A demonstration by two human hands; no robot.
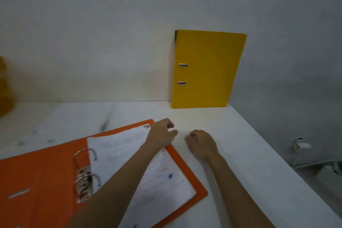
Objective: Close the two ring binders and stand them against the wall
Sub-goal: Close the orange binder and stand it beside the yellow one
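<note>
A yellow ring binder [205, 72] is shut and stands upright against the wall at the back right of the white table [259, 172]. An orange ring binder [42, 176] lies open and flat at the front left, its metal rings [86, 174] up and a stack of written pages [148, 168] on its right half. My left hand [162, 133] hovers over the far right corner of the pages, fingers loosely curled, holding nothing. My right hand [200, 141] rests just right of the binder on the table, fingers curled, holding nothing.
The table's right edge runs diagonally past my right arm; beyond it lie a white cable [314, 164] and a small white fitting [300, 144]. A blurred yellow object [5, 87] sits at the far left edge by the wall.
</note>
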